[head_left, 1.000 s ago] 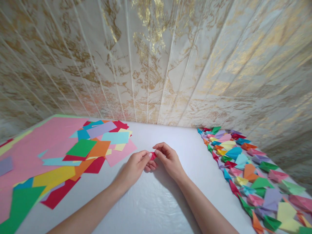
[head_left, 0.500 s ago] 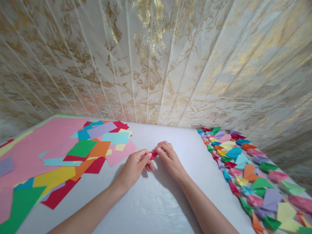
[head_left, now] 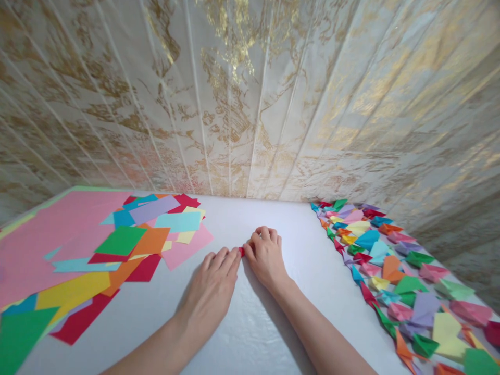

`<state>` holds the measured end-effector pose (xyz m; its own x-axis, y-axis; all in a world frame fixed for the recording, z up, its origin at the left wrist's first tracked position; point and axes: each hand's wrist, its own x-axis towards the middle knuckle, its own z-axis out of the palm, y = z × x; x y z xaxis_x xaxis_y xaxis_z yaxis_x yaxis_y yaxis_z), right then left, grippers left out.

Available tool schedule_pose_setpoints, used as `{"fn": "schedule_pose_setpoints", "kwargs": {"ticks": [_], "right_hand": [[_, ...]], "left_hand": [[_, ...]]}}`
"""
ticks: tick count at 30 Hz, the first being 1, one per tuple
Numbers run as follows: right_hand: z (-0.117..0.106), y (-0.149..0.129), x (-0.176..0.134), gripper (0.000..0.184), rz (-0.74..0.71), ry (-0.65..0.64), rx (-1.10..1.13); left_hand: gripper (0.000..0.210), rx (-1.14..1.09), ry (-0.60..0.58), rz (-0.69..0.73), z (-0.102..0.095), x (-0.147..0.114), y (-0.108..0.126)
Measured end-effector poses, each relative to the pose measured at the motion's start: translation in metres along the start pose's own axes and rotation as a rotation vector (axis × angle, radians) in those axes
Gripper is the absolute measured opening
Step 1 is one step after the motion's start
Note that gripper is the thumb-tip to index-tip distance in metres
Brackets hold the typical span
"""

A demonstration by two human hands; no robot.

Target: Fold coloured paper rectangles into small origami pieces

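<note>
A small folded red paper (head_left: 241, 252) sits between the fingertips of both hands at the middle of the white table, mostly covered by them. My left hand (head_left: 214, 278) comes at it from the left, back of the hand up, fingers pressed together with the tips on the paper's left end. On the other side my right hand (head_left: 267, 256) curls its fingers and grips the paper's right end between thumb and forefinger. Only a sliver of red shows between the two hands, so the paper's folded shape is hidden.
Loose coloured paper pieces, among them a green sheet (head_left: 120, 240) and an orange one (head_left: 153, 241), lie over large pink sheets (head_left: 94, 208) at the left. Several rows of folded paper shapes (head_left: 408, 286) cover the right side. A gold-patterned curtain (head_left: 234, 104) hangs behind the white table (head_left: 289, 219).
My left hand has turned palm down and its fingers have straightened over the red paper. Less of the paper shows now. The view has shifted slightly to the right.
</note>
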<state>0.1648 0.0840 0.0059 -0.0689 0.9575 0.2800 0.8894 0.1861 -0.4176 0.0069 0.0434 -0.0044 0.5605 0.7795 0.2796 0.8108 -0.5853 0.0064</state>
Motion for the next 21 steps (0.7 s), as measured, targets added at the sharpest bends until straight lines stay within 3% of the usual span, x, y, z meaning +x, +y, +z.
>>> {"fn": "schedule_pose_setpoints", "kwargs": {"ticks": [3, 8, 16, 21], "right_hand": [[0.000, -0.001, -0.002, 0.017, 0.015, 0.007, -0.043], [0.004, 0.000, -0.005, 0.046, -0.024, -0.030, -0.211], [-0.001, 0.009, -0.005, 0.048, -0.015, -0.075, -0.286], [0.001, 0.010, -0.005, 0.047, -0.029, -0.044, -0.169]], "left_hand": [[0.044, 0.094, 0.012, 0.030, -0.001, 0.000, 0.000], [0.048, 0.153, -0.034, 0.054, -0.007, 0.002, -0.002], [0.046, 0.150, -0.059, 0.046, -0.007, 0.000, -0.007], [0.044, 0.133, -0.029, -0.014, -0.011, -0.012, -0.012]]}}
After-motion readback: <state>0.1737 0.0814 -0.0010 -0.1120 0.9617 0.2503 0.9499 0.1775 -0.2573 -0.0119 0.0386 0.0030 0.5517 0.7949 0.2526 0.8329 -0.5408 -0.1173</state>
